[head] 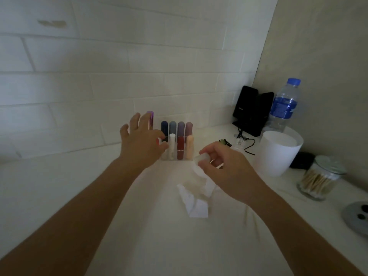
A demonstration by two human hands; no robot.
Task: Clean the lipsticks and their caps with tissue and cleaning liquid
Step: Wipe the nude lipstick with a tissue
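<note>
Here, the left hand (141,142) reaches toward twelve o'clock with its fingers spread apart and holding nothing, its thumb tip at the front left corner of the clear organizer (177,157). A shiny purple lipstick (150,118) stands just behind the fingers, at the organizer's ten o'clock; whether a finger touches it I cannot tell.

The organizer holds two rows. At the back stand a navy lipstick (164,126), a grey-blue lipstick (172,126), a dusky purple lipstick (180,127) and a mauve lipstick (188,126). In front stand a white lipstick (172,144), a red lipstick (180,148) and a peach lipstick (189,145), all upright.

The right hand (223,168), at the organizer's four o'clock, pinches a small translucent piece (199,158) between thumb and forefinger. Below it, at six o'clock, a crumpled tissue (196,204) lies on the white counter (79,196); its upper end rises toward the hand, but the blur hides whether the fingers grip it.

The counter's open stretch runs from seven to nine o'clock, bounded behind by the tiled wall (119,76). From one to four o'clock it is crowded: black speakers (250,110) in the corner, a water bottle (284,104), a white tub (278,154), a small clear bottle (239,143) and a jar of cotton swabs (318,181) near the right edge.
</note>
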